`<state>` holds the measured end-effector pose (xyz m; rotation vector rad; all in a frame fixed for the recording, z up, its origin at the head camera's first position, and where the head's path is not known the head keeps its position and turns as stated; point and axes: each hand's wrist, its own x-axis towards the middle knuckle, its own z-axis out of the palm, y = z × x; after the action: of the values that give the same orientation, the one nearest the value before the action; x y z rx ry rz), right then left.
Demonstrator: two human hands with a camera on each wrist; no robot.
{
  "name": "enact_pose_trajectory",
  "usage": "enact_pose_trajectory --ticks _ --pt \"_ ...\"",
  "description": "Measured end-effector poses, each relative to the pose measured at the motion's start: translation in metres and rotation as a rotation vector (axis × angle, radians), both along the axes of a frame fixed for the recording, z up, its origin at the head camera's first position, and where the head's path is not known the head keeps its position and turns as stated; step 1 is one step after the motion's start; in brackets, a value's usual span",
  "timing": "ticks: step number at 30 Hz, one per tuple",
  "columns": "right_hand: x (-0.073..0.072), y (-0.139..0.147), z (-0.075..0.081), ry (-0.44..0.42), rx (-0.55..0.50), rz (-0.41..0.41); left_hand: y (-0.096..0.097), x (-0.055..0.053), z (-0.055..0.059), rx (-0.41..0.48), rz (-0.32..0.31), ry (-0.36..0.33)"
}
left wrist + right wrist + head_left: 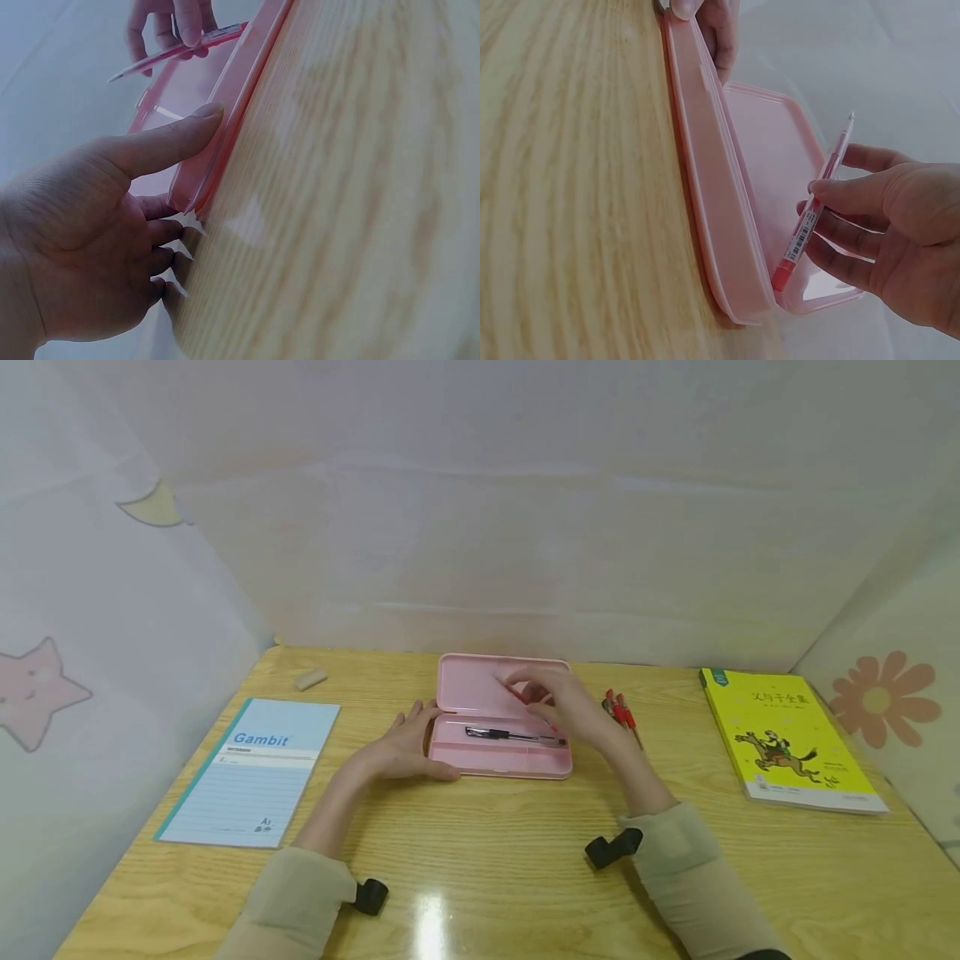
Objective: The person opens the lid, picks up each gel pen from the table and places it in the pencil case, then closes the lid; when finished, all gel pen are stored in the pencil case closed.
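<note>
Glare whitens the table (pixel 480 860); wrist views look dim.

A study desk, room unclear: yellow wood-grain table (pixel 510 852), pink plastic pencil case (pixel 480 760) at twelve o'clock, pale-blue paper notebook (pixel 247 785) at nine, yellow paperback (pixel 787 735) at three

Case (pixel 480 761) (pen (pixel 491 733) inside) btwn notebook (pixel 251 774) & book (pixel 791 739).

Pencil case (pixel 467 683) plain pink, red pen (pixel 801 236) with clear barrel, black pen (pixel 487 733) likewise, notebook (pixel 251 785) pale blue with ruled lines, book (pixel 780 718) yellow, table (pixel 480 835) tan woodgrain.
</note>
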<state>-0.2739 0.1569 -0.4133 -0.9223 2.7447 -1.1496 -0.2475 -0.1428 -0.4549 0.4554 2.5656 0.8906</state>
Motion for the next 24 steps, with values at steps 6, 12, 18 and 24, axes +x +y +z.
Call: enact_pose_trajectory --ticks 6,12,18,24 --pt "0.001 -0.003 -0.002 -0.005 0.060 -0.005 0.001 0.000 0.000 -0.005 0.004 -0.001" --pt "0.001 -0.006 -0.005 0.005 0.096 0.019 0.001 0.001 0.002 0.007 0.009 -0.007" --pt "0.000 -0.009 -0.009 0.032 0.140 0.048 0.000 0.002 0.003 0.015 0.007 -0.001" --pt "0.001 -0.011 -0.011 0.051 0.198 0.038 0.000 0.001 0.001 0.012 0.002 0.001"
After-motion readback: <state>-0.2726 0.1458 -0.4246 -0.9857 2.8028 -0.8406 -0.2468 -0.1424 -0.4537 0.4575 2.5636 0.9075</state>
